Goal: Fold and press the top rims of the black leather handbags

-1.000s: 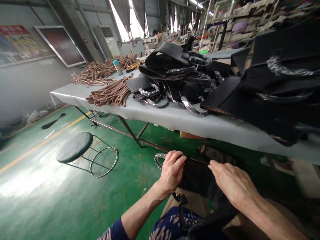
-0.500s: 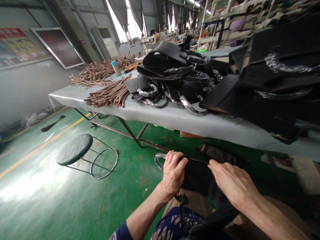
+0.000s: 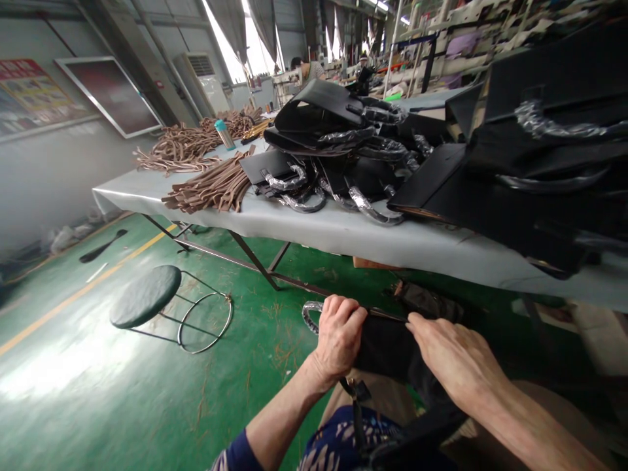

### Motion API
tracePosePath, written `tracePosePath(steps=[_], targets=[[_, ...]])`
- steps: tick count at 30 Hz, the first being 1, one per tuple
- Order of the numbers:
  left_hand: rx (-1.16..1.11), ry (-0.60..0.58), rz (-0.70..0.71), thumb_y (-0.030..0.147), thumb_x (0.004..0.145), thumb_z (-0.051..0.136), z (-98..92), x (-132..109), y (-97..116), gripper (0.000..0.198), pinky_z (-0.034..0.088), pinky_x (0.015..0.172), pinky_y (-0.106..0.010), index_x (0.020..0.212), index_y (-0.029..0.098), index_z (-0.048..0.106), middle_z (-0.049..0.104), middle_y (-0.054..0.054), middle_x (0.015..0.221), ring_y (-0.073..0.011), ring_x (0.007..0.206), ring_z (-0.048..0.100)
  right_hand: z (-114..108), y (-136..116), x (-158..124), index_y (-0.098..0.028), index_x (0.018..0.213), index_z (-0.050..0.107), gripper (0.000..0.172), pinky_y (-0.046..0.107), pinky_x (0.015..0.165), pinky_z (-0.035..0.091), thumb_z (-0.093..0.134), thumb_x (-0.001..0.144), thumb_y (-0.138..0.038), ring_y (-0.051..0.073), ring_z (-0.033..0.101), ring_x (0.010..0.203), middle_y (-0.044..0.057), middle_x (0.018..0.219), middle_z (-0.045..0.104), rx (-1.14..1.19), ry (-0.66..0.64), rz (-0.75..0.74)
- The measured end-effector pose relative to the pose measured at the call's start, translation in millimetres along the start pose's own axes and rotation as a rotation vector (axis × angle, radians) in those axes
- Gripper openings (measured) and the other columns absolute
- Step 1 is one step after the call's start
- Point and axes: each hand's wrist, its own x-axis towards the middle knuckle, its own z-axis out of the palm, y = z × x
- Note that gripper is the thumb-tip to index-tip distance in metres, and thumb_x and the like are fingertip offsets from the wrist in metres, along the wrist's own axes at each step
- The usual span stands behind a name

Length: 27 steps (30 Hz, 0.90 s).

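Note:
Over my lap lies a black handbag (image 3: 385, 350), its top edge stretched between my two hands. My left hand (image 3: 339, 337) is closed over the left end of that edge, fingers curled. A bag handle wrapped in clear plastic (image 3: 310, 316) sticks out just beyond those fingers. With thumb and fingers pinched, my right hand (image 3: 454, 356) grips the same edge farther right. A black strap with a small metal fitting (image 3: 357, 390) hangs below my left wrist. The bag's lower part is dark and partly hidden by my right forearm.
A long table (image 3: 294, 222) carries heaped black bags (image 3: 324, 118) with plastic-wrapped handles, bundles of brown straps (image 3: 210, 186) and a turquoise-capped bottle (image 3: 224, 135). A round stool (image 3: 146, 296) stands at the left. A dark bundle (image 3: 426, 302) lies under the table. Another person (image 3: 311, 70) sits far back.
Both hands keep their hold on the bag's edge. A narrow gap along the edge between them shows slightly more now. The view has shifted a little.

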Motion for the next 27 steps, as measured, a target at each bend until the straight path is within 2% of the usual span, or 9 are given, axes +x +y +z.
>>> tracePosePath(steps=[3,7,11,14,17,20,23,27], targets=[[0.036,-0.061,0.014,0.015,0.087,0.038,-1.3,0,0,0.021,0.038,0.077,-0.034,0.087,0.016,0.059,0.058,-0.006,0.086,-0.017,0.081,0.045,-1,-1,0,-0.021,0.081,0.057,0.023,0.032,0.053,0.034,0.036,0.088,-0.018,0.028,0.065,0.068,0.008,0.069,0.067,-0.011,0.004,0.0],[0.05,-0.204,0.02,0.018,0.087,0.039,-7.8,6,-2,0.021,0.038,0.076,-0.035,0.081,0.015,0.059,0.056,-0.006,0.08,-0.018,0.081,0.044,-3,-2,-1,-0.021,0.082,0.058,0.023,0.031,0.052,0.032,0.036,0.088,-0.017,0.028,0.065,0.069,0.008,0.069,0.067,-0.011,0.004,-0.011],[-0.058,-0.264,0.029,0.018,0.086,0.043,-16.6,13,-8,0.019,0.039,0.076,-0.034,0.089,0.018,0.061,0.057,-0.005,0.084,-0.0176,0.083,0.045,-5,-2,-1,-0.021,0.083,0.059,0.022,0.031,0.052,0.032,0.037,0.088,-0.018,0.027,0.065,0.07,0.008,0.07,0.068,-0.012,-0.001,-0.012],[-0.202,-0.255,-0.07,0.017,0.082,0.05,-22.1,16,-13,0.015,0.041,0.075,-0.031,0.093,0.019,0.06,0.058,-0.003,0.086,-0.0166,0.083,0.047,-4,-2,-1,-0.022,0.083,0.059,0.022,0.03,0.051,0.031,0.037,0.088,-0.017,0.027,0.066,0.069,0.006,0.068,0.068,-0.006,-0.011,-0.015],[-0.299,-0.179,-0.174,0.015,0.079,0.054,-25.6,17,-17,0.018,0.043,0.076,-0.03,0.096,0.018,0.056,0.057,-0.004,0.09,-0.0164,0.086,0.048,-3,-1,-1,-0.022,0.084,0.058,0.023,0.03,0.051,0.032,0.037,0.089,-0.016,0.027,0.066,0.068,0.005,0.067,0.068,0.012,-0.01,-0.017],[-0.262,-0.127,-0.073,0.014,0.082,0.048,-25.8,13,-17,0.015,0.042,0.076,-0.031,0.094,0.017,0.057,0.056,-0.006,0.093,-0.0168,0.087,0.048,-2,0,-1,-0.022,0.084,0.059,0.023,0.03,0.05,0.032,0.037,0.088,-0.015,0.027,0.066,0.068,0.005,0.068,0.068,0.01,-0.008,-0.021],[-0.125,-0.152,0.07,0.014,0.085,0.041,-22.3,8,-14,0.02,0.04,0.074,-0.033,0.095,0.018,0.059,0.057,-0.006,0.091,-0.0174,0.083,0.046,-2,0,-1,-0.022,0.083,0.059,0.023,0.03,0.05,0.032,0.037,0.088,-0.014,0.027,0.066,0.067,0.005,0.068,0.069,0.006,-0.005,-0.025],[-0.012,-0.181,0.073,0.016,0.087,0.038,-16.4,7,-7,0.022,0.039,0.074,-0.033,0.096,0.018,0.058,0.057,-0.006,0.09,-0.0175,0.082,0.045,-3,-2,0,-0.022,0.085,0.059,0.023,0.03,0.05,0.032,0.037,0.088,-0.014,0.027,0.066,0.068,0.005,0.068,0.069,0.015,-0.011,-0.029]])
